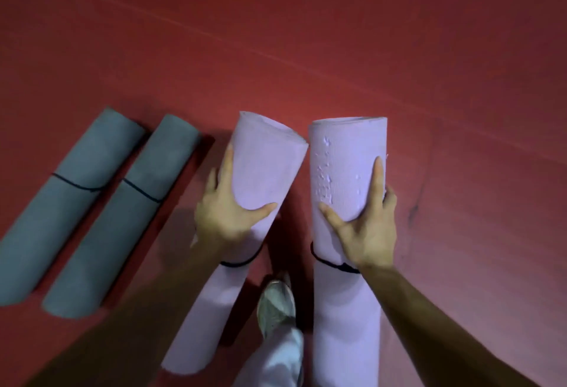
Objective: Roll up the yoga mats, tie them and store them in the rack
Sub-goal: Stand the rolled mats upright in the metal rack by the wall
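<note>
Now the left hand (228, 205) grips the left purple mat (264, 168) and the right hand (365, 224) grips the right purple mat (343, 147), both up above the floor (306, 33), and a mat may tip and slip out if a grip gets loose.

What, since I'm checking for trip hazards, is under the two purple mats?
A shoe and red floor show between the left mat and right mat; floor directly beneath them is covered.
</note>
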